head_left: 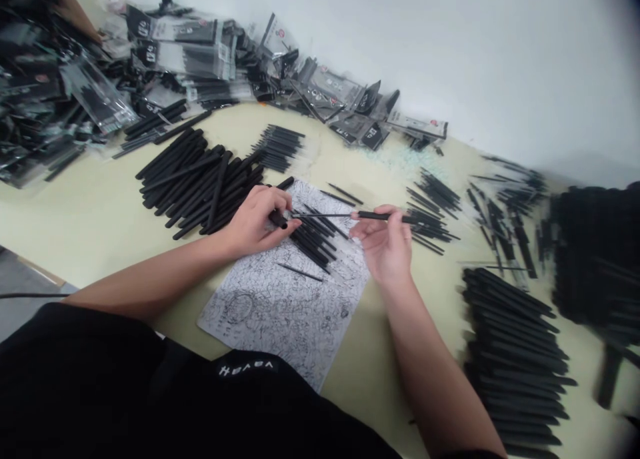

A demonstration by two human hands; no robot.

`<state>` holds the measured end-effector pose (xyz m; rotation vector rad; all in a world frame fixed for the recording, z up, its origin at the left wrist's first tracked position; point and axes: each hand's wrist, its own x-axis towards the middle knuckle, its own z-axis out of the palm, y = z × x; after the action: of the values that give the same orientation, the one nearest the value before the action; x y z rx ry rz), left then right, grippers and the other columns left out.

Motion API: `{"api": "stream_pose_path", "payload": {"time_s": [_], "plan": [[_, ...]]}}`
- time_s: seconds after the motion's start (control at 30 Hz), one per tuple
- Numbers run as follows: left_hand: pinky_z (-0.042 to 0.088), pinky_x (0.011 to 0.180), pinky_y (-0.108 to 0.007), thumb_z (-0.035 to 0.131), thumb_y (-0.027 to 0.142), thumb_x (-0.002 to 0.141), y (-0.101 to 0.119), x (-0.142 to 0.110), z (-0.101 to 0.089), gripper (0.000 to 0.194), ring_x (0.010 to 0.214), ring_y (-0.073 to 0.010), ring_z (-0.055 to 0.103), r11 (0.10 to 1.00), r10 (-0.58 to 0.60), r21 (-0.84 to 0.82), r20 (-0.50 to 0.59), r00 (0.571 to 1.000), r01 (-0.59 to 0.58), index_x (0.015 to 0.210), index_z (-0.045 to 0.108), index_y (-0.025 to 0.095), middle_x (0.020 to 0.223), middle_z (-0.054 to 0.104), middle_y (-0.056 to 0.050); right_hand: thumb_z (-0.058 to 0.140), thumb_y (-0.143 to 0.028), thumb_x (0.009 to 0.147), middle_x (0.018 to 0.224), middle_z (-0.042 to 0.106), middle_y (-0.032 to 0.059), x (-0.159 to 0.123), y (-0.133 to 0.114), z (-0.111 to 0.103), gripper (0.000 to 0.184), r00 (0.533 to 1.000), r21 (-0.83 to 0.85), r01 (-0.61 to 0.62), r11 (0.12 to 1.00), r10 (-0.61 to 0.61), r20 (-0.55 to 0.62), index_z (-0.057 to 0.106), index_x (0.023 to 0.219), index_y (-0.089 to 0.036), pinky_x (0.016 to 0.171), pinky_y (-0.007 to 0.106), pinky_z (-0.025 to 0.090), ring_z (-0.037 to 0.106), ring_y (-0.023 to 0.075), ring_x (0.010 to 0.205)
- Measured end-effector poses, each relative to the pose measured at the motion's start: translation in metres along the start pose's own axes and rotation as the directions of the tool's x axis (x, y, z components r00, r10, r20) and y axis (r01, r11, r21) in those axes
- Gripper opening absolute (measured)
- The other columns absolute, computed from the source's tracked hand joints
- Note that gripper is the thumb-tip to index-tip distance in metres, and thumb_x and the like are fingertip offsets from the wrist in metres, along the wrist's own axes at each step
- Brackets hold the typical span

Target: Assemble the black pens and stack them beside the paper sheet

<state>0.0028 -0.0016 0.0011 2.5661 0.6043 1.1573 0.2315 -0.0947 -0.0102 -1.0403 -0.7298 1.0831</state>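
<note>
My left hand (260, 220) is closed round a short black tube, a pen cap or barrel (279, 220), its round end pointing toward me. My right hand (389, 245) pinches a black pen (373, 215) between thumb and fingers, held level. A thin dark rod like a refill (323, 215) spans the gap from this pen to the left hand; whether it enters the left tube I cannot tell. Beneath both hands lies a scribble-covered paper sheet (280, 319), with a bunch of thin black refills (314, 242) on it.
Thick black pen barrels are heaped at left (200, 182), with another stack (515, 359) at right. Small refill bundles (433, 212) lie beyond my right hand. Plastic packets (195, 49) are piled along the wall. A dark mass (595, 252) stands at far right.
</note>
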Motion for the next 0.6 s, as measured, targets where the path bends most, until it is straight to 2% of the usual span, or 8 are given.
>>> {"api": "stream_pose_path", "payload": {"time_s": [0.17, 0.33, 0.6], "plan": [[0.044, 0.083, -0.032, 0.058, 0.015, 0.084, -0.0008, -0.0013, 0.0044, 0.021, 0.073, -0.011, 0.063, 0.999, 0.047, -0.009, 0.014, 0.999, -0.047, 0.08, 0.038, 0.022, 0.082, 0.068, 0.002, 0.056, -0.056, 0.085, 0.082, 0.073, 0.0006, -0.002, 0.001, 0.0021, 0.031, 0.997, -0.031, 0.055, 0.998, -0.053, 0.064, 0.054, 0.088, -0.026, 0.06, 0.029, 0.049, 0.063, 0.0119, 0.06], [0.043, 0.082, -0.033, 0.056, 0.016, 0.082, -0.0001, 0.0007, 0.0025, 0.021, 0.068, -0.0108, 0.063, 0.999, 0.036, -0.001, 0.09, 0.995, -0.036, 0.076, 0.037, 0.022, 0.079, 0.069, 0.003, 0.055, -0.057, 0.085, 0.083, 0.073, 0.0012, -0.0028, 0.0009, 0.0026, 0.031, 0.996, -0.059, 0.061, 0.996, -0.058, 0.066, 0.054, 0.088, -0.026, 0.06, 0.03, 0.049, 0.063, 0.0122, 0.059], [0.042, 0.08, -0.033, 0.055, 0.014, 0.076, -0.0011, 0.0007, 0.0019, 0.02, 0.07, -0.0117, 0.063, 0.996, 0.087, -0.016, 0.11, 0.99, -0.086, 0.078, 0.038, 0.023, 0.08, 0.069, 0.002, 0.056, -0.055, 0.087, 0.086, 0.074, 0.0021, -0.003, 0.0028, 0.0029, 0.03, 0.99, -0.037, 0.095, 0.995, -0.091, 0.104, 0.056, 0.089, -0.025, 0.06, 0.03, 0.049, 0.064, 0.0127, 0.061]]}}
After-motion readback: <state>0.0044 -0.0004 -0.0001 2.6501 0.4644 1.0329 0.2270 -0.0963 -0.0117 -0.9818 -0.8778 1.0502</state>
